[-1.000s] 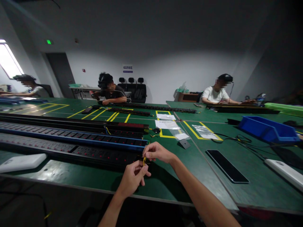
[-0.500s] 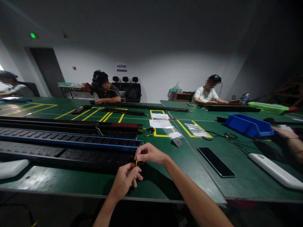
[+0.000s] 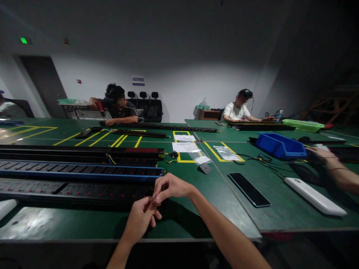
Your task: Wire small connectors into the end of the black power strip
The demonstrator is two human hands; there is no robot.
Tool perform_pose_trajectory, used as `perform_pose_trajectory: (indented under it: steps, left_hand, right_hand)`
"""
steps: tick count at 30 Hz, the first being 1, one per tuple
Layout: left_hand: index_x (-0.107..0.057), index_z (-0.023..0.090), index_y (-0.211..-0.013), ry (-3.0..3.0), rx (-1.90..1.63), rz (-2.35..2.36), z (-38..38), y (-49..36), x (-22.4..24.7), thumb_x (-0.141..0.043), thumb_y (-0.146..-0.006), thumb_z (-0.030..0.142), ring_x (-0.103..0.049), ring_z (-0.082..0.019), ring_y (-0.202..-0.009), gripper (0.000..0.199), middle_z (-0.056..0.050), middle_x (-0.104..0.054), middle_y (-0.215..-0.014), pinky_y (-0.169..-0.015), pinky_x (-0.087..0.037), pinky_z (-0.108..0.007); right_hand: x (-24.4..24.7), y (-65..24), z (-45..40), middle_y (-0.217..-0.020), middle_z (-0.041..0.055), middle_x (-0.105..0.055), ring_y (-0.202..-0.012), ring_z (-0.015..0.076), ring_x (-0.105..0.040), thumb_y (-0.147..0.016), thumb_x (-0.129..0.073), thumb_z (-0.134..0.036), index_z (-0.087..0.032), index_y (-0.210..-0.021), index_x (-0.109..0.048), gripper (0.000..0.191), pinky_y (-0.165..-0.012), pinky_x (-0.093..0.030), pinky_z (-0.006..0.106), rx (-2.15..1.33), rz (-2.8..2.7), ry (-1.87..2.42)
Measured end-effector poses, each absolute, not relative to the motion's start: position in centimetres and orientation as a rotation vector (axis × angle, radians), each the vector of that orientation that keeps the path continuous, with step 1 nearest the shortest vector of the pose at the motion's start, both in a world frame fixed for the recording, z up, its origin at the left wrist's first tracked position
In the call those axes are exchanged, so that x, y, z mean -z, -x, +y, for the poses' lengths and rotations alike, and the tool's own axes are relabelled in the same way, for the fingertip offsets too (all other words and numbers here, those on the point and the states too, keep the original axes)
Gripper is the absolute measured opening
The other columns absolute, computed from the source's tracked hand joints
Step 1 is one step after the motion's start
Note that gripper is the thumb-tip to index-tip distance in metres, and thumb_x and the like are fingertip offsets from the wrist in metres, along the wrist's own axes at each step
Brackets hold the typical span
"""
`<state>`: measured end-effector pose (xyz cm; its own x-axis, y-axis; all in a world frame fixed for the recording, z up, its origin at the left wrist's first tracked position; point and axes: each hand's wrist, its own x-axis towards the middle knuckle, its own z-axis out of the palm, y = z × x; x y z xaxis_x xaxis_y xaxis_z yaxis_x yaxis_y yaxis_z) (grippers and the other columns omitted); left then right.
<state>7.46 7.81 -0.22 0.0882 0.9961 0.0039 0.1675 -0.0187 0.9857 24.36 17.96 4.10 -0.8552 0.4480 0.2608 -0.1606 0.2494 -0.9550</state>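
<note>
My left hand (image 3: 141, 216) and my right hand (image 3: 171, 188) meet at the right end of the nearest long black strip (image 3: 92, 189), which has red dots along it. The thumb and fingers of each hand are pinched together, fingertips touching. Only a tiny yellow bit shows under the left fingers; the rest of what they hold is hidden. Behind lies a strip with blue edges (image 3: 84, 169), and beyond it a dark bar (image 3: 70, 152) with a yellow and blue wire on it.
A black phone (image 3: 249, 189), a white device (image 3: 314, 196), a blue bin (image 3: 280, 145) and cables are to the right. A small grey plate (image 3: 205, 168) lies ahead. A person's hand (image 3: 322, 152) reaches in beside the bin. Two people work across the table.
The view has shifted, so most things appear farther left. My fingertips have come closer together, and the yellow piece that showed between them is now mostly covered.
</note>
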Motion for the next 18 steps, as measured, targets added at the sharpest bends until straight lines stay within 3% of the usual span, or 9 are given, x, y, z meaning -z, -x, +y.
perform_pose_trajectory:
  steps: [9,15,18]
  left_hand:
    - [-0.064,0.012,-0.088,-1.28,-1.109,1.245,7.84,-7.58,-0.08,-0.063,-0.075,0.069,-0.049,-0.009,-0.038,0.058,0.0,-0.06,-0.05,-0.039,-0.033,-0.018]
    - [-0.066,0.012,-0.086,-1.313,-1.099,1.268,7.95,-7.88,-0.55,-0.063,-0.074,0.069,-0.048,-0.009,-0.038,0.059,-0.002,-0.063,-0.055,-0.038,-0.031,-0.02]
    - [-0.067,0.012,-0.087,-1.335,-1.101,1.29,7.8,-7.83,-0.65,-0.062,-0.076,0.068,-0.053,-0.01,-0.041,0.057,-0.006,-0.07,-0.066,-0.04,-0.033,-0.02]
  right_hand:
    - [-4.18,-24.22,17.93,-0.081,0.0052,-0.07,-0.071,0.0132,-0.062,-0.071,-0.084,-0.043,-0.013,-0.082,-0.076,0.033,-0.064,-0.048,0.024,-1.613,-1.989,0.298]
    - [-3.79,-24.3,18.29,-0.076,0.0044,-0.069,-0.066,0.0118,-0.059,-0.073,-0.081,-0.047,-0.012,-0.084,-0.075,0.037,-0.058,-0.045,0.022,-1.619,-1.993,0.372]
    - [-3.7,-24.24,18.39,-0.071,0.0025,-0.066,-0.059,0.0092,-0.054,-0.071,-0.081,-0.053,-0.011,-0.084,-0.075,0.044,-0.052,-0.041,0.02,-1.618,-1.994,0.433]
